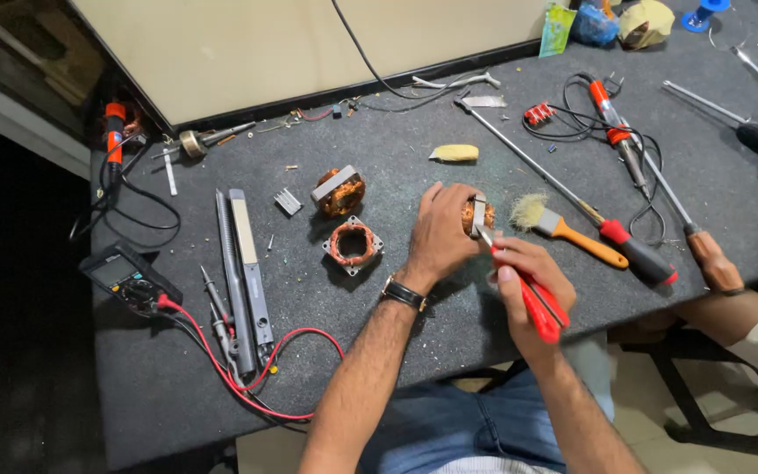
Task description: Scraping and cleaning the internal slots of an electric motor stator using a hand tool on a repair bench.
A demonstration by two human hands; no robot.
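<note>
Head view: two hands work a small copper-wound motor part.

Left hand (440, 235) fingers grip the motor part (477, 215); right hand (528, 276) fingers clasp a red-handled cutter (532, 294) touching it. Beside the motor part lie a brush (563, 228) and, on its other side, two more wound pieces (351, 243) apart on the table (221, 386), seemingly still waiting.

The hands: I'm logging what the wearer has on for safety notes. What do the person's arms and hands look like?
Both hands are bare, with no gloves. The left hand has a wristwatch with a dark strap at the wrist. The right hand shows no watch or ring. Both forearms are uncovered, no sleeves reaching them. Blue jeans show below.
</note>
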